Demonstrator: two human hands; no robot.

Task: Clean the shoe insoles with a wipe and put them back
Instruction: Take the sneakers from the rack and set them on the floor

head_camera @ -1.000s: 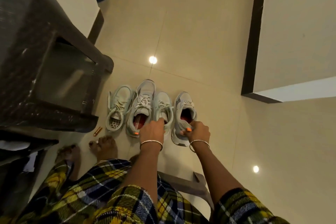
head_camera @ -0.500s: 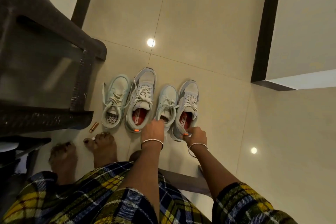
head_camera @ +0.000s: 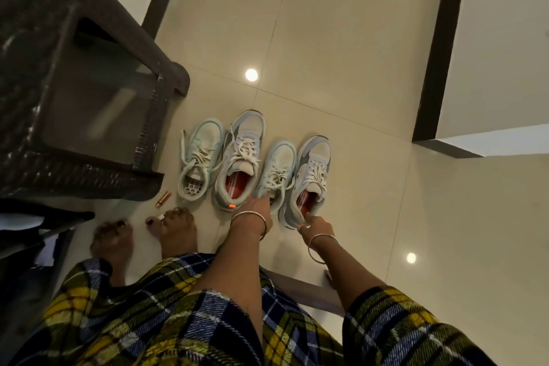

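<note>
Pinching the heel rim of the grey shoe [head_camera: 315, 157]: right hand [head_camera: 316, 224]. Left hand [head_camera: 255, 211] is at the mint shoe [head_camera: 279, 163] collar, fingertips hidden, grip unclear. Suggest pinning the heel and peeling the red insole [head_camera: 307, 202] up from the heel end. It sits flat inside, with printed lettering.

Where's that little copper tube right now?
Head view, left side: the copper tube lies on the floor between the leftmost shoe and the dark chair, just ahead of the bare toes.
</note>
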